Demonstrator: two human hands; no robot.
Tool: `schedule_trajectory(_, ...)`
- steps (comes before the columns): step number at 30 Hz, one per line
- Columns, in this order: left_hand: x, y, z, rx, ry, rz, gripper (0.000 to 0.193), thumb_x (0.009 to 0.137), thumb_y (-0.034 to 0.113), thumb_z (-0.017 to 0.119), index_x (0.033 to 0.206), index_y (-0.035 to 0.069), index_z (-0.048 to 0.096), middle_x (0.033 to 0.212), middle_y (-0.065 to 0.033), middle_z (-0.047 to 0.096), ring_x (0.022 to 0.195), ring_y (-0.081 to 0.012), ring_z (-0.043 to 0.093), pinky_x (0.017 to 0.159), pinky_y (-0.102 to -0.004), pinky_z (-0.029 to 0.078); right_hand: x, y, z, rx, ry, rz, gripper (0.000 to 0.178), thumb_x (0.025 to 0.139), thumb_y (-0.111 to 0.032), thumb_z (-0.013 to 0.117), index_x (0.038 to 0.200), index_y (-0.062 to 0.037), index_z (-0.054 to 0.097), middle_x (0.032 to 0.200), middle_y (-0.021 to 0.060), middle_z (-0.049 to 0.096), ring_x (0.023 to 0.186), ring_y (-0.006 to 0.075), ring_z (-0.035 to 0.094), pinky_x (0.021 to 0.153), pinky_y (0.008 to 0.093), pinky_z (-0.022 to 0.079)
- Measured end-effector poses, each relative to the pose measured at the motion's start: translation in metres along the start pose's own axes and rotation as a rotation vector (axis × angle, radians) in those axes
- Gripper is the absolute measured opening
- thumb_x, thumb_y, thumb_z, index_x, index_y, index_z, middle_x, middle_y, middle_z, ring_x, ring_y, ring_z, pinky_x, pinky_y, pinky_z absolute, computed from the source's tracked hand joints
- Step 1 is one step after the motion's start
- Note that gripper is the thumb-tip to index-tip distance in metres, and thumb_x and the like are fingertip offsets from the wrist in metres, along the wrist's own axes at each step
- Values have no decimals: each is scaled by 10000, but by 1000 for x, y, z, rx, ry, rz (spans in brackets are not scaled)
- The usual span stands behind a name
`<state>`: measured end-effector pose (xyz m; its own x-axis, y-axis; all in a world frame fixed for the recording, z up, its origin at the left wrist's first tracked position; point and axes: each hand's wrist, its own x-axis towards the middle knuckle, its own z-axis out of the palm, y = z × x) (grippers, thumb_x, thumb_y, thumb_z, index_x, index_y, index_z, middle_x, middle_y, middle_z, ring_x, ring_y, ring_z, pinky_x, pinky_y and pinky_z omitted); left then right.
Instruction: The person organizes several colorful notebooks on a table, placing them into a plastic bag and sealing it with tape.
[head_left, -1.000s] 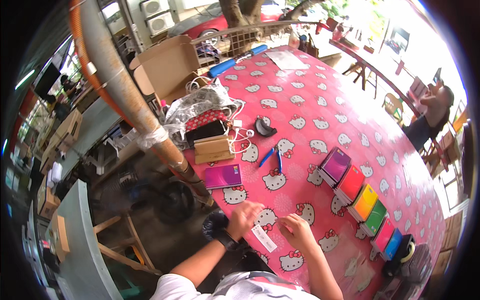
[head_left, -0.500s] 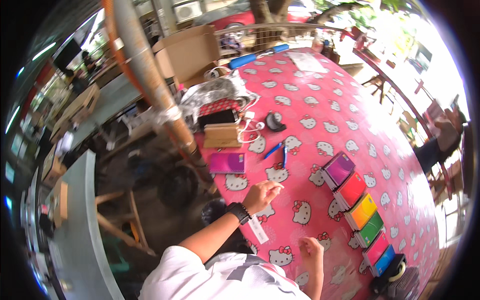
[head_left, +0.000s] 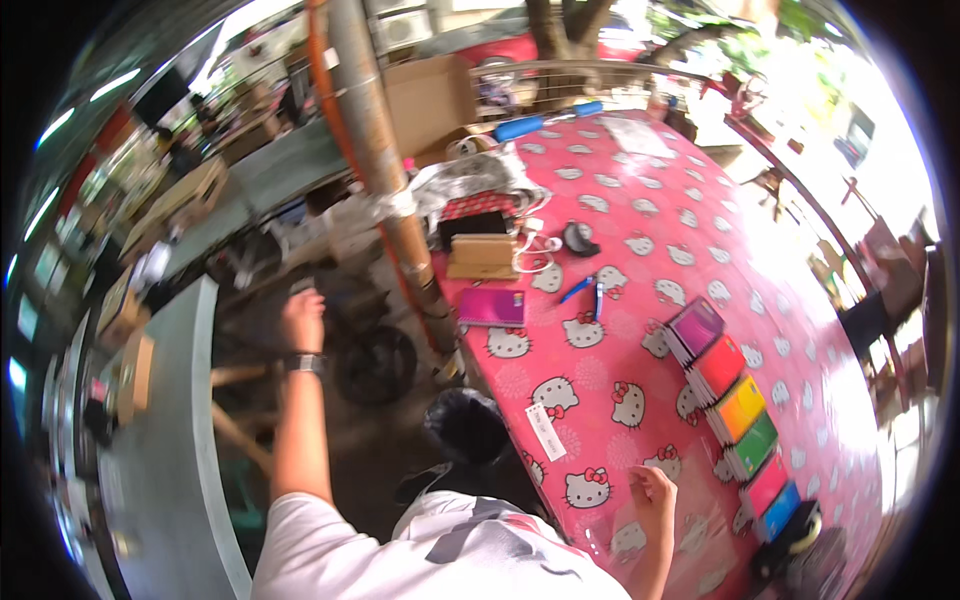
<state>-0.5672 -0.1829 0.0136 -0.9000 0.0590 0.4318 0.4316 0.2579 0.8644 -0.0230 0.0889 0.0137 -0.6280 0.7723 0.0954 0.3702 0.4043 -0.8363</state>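
My left hand (head_left: 303,320), with a dark watch at its wrist, reaches out to the left beyond the table edge, over the dark floor. Its fingers are folded in, and whatever they may hold is too blurred to make out. Over the near part of the table, my right hand (head_left: 655,492) has curled fingers beside a clear plastic sheet (head_left: 700,508); anything in them is hidden. To its right lies a slanting row of small spiral notebooks, with a purple notebook (head_left: 697,325) at the far end and a blue notebook (head_left: 778,512) at the near end. A white paper strip (head_left: 545,432) lies left of my right hand.
A pink cat-print tablecloth (head_left: 628,404) covers the table. Blue-handled pliers (head_left: 590,292), a lone purple notebook (head_left: 491,307) and a cardboard stand (head_left: 483,257) lie farther off. A rusty post (head_left: 385,165) rises by the left edge; a black-lined bin (head_left: 466,428) stands below.
My left hand has swung from above the table to the left, out past its edge. My right hand stays over the near table, fingers still curled. The view has shifted slightly.
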Motion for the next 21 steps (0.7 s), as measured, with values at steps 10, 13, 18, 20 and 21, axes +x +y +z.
schedule_trajectory(10,279,-259,-91,794,-381,109,269,889,203,533,1039,-11,597,977,-152,634,892,-264,586,844,-357,451,-6,-50,146,-43,286,71,114,782,-69,623,891,-47,645,840,140,645,757,313,629,655,364,509)
schedule_trajectory(13,273,-281,-12,843,-604,40,284,895,218,521,1046,-9,598,999,-163,625,922,-276,577,852,-365,448,-17,-107,208,-116,234,11,139,805,-64,612,939,-62,652,885,114,650,820,254,633,726,334,508)
schedule_trajectory(18,304,-285,35,877,-821,155,310,904,245,501,1056,-7,600,1037,-180,610,974,-296,560,864,-378,442,-62,-165,257,-76,313,245,141,816,-156,609,924,-74,647,883,106,658,849,283,630,748,366,501)
schedule_trajectory(20,302,-287,45,892,-913,179,321,908,255,493,1060,-6,601,1052,-187,605,994,-304,554,869,-384,440,-84,-177,265,-230,440,345,141,808,-160,609,915,-81,657,870,100,656,849,280,625,755,367,498)
schedule_trajectory(21,301,-292,50,900,-957,185,327,909,261,489,1062,-5,602,1059,-190,602,1004,-308,551,872,-386,439,-89,-182,271,-264,482,401,143,806,-162,609,913,-81,660,868,98,655,849,280,623,759,367,497)
